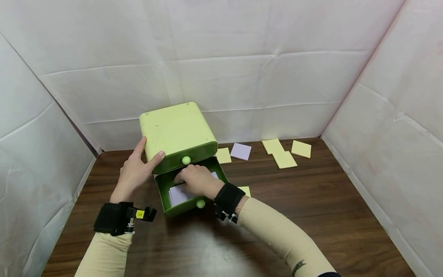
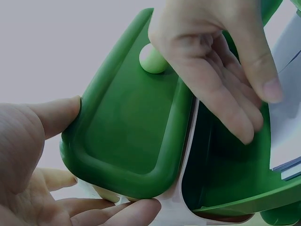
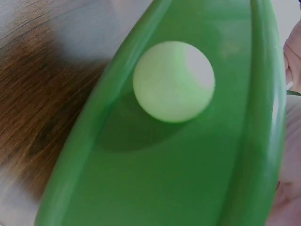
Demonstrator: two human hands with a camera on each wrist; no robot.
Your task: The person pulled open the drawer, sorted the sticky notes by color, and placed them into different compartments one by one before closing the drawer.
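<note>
A light green drawer box (image 1: 176,130) stands on the dark wooden table (image 1: 311,207), with its lower drawer (image 1: 162,192) pulled out. My left hand (image 1: 135,171) grips the box's front left corner, its thumb (image 2: 56,115) on the closed upper drawer front (image 2: 127,136) and the fingers along the side. My right hand (image 1: 195,180) reaches into the open drawer. Its fingers (image 2: 235,113) are nearly straight and its thumb lies on a pale lavender note pad (image 1: 178,195) inside. The right wrist view shows only the lower drawer's front and its round knob (image 3: 174,81).
Sticky note pads lie behind and to the right of the box: a yellow one (image 1: 223,155), a lavender one (image 1: 240,151) and three yellow ones (image 1: 284,159). Another yellow pad (image 1: 245,190) lies by my right wrist. White sheeting walls off the table's left, back and right.
</note>
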